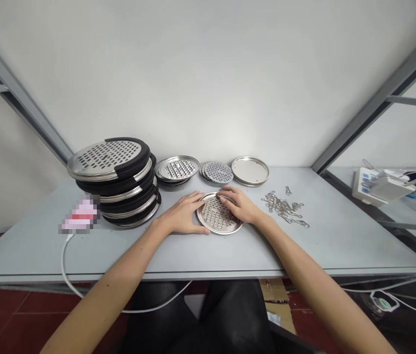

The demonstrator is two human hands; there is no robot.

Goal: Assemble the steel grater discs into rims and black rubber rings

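A round metal grater disc [218,215] with a perforated face lies within the raised rim of a shallow metal tray [223,232] on the table. My left hand [183,214] grips the tray's left side, thumb at the near rim and fingers at the far one. From the right, my right hand [240,202] rests curled fingers on the disc and far rim; part of its fingertips is hidden. Just behind are a stack of perforated discs [218,172], a stack of shallow trays [250,169] and a stack of grater plates [178,168].
At left stands a tall stack of round graters with black edging [108,157]. A blurred pink object [81,215] with a white cable lies beside it. Small wire clips [284,205] are scattered at right. A power strip [368,187] with cables sits beyond the right frame post.
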